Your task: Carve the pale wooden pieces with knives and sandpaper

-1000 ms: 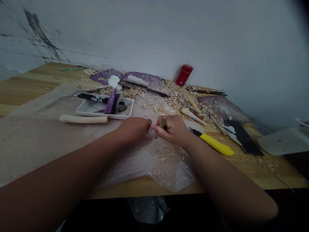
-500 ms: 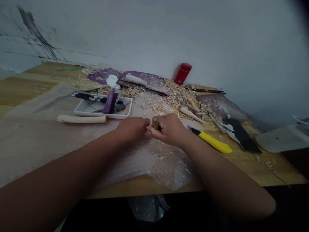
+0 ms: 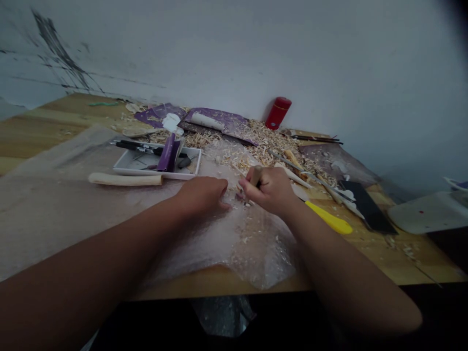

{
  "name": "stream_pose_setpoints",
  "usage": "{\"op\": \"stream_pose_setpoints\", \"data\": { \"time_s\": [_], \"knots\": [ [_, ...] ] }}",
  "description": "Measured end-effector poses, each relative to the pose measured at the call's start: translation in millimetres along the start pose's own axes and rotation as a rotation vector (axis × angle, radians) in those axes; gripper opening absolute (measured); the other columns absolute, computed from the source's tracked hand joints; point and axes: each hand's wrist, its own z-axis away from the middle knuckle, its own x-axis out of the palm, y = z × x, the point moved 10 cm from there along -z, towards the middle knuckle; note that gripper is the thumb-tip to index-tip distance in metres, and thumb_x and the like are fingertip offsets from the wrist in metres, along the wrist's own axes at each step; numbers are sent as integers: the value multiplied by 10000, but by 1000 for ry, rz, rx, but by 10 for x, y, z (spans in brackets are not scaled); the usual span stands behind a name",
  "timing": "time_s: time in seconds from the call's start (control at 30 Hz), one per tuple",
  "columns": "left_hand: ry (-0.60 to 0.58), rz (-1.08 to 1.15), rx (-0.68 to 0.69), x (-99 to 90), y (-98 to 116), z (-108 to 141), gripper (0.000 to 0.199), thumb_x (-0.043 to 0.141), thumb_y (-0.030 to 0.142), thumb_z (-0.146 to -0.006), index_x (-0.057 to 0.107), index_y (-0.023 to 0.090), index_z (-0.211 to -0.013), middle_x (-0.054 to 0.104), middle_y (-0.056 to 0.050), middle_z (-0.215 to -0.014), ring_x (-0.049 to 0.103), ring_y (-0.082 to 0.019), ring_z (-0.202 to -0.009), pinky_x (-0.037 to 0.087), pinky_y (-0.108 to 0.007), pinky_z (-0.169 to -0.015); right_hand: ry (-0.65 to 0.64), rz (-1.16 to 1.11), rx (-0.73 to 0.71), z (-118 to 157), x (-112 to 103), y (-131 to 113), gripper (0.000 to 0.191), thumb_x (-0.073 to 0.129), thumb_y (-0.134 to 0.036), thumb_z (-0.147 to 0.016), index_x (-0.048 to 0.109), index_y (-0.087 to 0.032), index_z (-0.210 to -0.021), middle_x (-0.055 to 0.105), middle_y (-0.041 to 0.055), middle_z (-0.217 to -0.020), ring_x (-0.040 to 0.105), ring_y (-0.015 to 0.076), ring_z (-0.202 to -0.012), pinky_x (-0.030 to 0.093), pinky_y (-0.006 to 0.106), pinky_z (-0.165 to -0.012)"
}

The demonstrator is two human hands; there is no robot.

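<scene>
My left hand [image 3: 202, 196] rests palm down on the bubble wrap [image 3: 256, 253], with nothing visible in it. My right hand [image 3: 270, 191] is shut around a carving tool with a pale wooden handle [image 3: 256, 175], and its blade is hidden by my fingers. Between my hands, a small dark scrap [image 3: 239, 196] lies among wood shavings on the wrap, touching neither hand. Just beyond my right hand lies a yellow utility knife [image 3: 329, 223], its near end hidden behind my wrist.
A white tray [image 3: 122, 171] holds pens and purple sandpaper, with a pale wooden rod [image 3: 125, 179] in front of it. Wood shavings [image 3: 268, 144] heap toward the wall near a red cylinder [image 3: 278, 113]. Carving tools [image 3: 310, 173] and a black sheet [image 3: 367, 207] lie at right.
My right hand has moved right and away from my left hand, taking the tool with it and covering the dark end of the yellow knife. My left hand has barely moved.
</scene>
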Motion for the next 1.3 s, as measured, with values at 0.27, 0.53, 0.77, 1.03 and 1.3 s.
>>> {"op": "stream_pose_setpoints", "data": {
  "time_s": [0.27, 0.53, 0.77, 1.03, 1.3],
  "knots": [
    [12, -16, 19, 15, -12, -20, 334, 499, 506, -666, 521, 195, -787, 593, -32, -729, 506, -167, -616, 239, -255, -487, -72, -32, 10, -11, 106, 23, 287, 465, -328, -759, 472, -164, -523, 476, -27, -495, 373, 65, -447, 225, 220, -462],
    [-10, 35, -1, 92, -76, -51, 340, 455, 502, -683, 546, 200, -810, 601, -42, -770, 525, -179, -662, 280, -259, -523, -127, 58, -45, -15, 274, -97, 233, 454, -322, -754, 544, -166, -606, 482, -26, -492, 363, 75, -441, 212, 221, -466],
    [-4, 30, -5, 59, -61, -43, 359, 486, 509, -661, 543, 198, -830, 591, -43, -763, 503, -175, -660, 278, -255, -546, -27, -23, 25, -11, 152, 43, 284, 454, -342, -756, 500, -165, -538, 471, -23, -485, 389, 73, -446, 240, 216, -460],
    [-32, 96, 15, 71, -37, -36, 355, 468, 504, -678, 539, 192, -833, 601, -35, -780, 500, -146, -668, 258, -246, -533, -102, -259, -93, 41, 117, -127, 271, 517, -288, -734, 454, -161, -502, 411, -57, -463, 358, 43, -425, 253, 189, -440],
    [-39, 125, 53, 46, 10, -13, 319, 480, 471, -683, 532, 183, -808, 606, -29, -757, 486, -128, -631, 245, -239, -515, -209, -266, -220, 90, 163, -345, 263, 493, -283, -769, 505, -151, -543, 466, -45, -492, 387, 38, -446, 258, 188, -471]
  ]
}}
